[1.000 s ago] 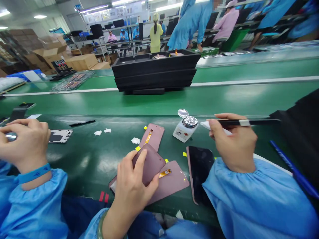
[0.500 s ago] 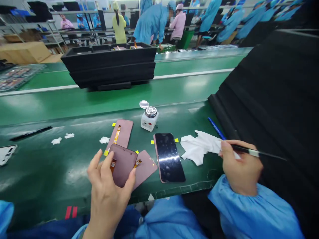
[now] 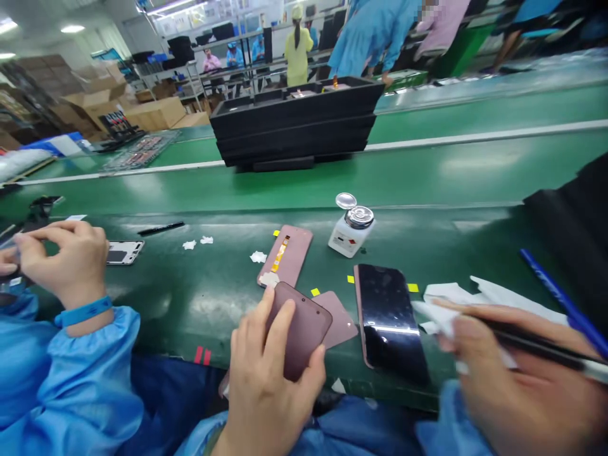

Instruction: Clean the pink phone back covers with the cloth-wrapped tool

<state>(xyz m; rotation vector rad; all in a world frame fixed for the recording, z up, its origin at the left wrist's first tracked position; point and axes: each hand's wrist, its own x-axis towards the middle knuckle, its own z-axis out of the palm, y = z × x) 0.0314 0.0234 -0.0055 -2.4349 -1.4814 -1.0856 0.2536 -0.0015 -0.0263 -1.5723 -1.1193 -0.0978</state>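
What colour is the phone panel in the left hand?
Dusty pink, rounded-corner phone panel, left hand; head view.

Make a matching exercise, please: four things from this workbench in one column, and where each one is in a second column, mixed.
1. pink panel
2. black stick
3. white bottle
4. black trays

a. stacked on the far belt
b. in the right hand
c. in the left hand
d. standing behind the dark phone

Pairs: 1-c, 2-b, 3-d, 4-a
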